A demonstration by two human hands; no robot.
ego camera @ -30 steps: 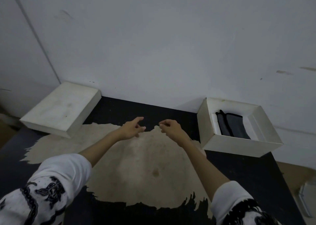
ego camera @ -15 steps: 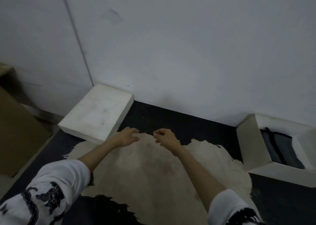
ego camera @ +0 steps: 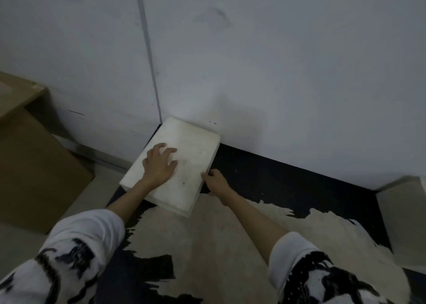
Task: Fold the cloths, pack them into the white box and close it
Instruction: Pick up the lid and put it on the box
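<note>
The white box lid (ego camera: 191,151) lies flat against the wall at the back left of the dark table (ego camera: 288,181). My left hand (ego camera: 159,163) rests on top of the lid with fingers spread. My right hand (ego camera: 215,181) curls around the lid's right side edge. Only the left outer wall of the open white box (ego camera: 405,213) shows at the right frame edge; its inside is out of view. A beige hide-like mat (ego camera: 219,241) covers the near part of the table under my arms.
A brown cardboard box (ego camera: 34,160) stands on the floor to the left of the table. A white wall (ego camera: 276,73) runs right behind the lid and the table.
The view swung left. Both hands left the mat's far edge and reached to the white lid; the left now lies on top, the right grips its side.
</note>
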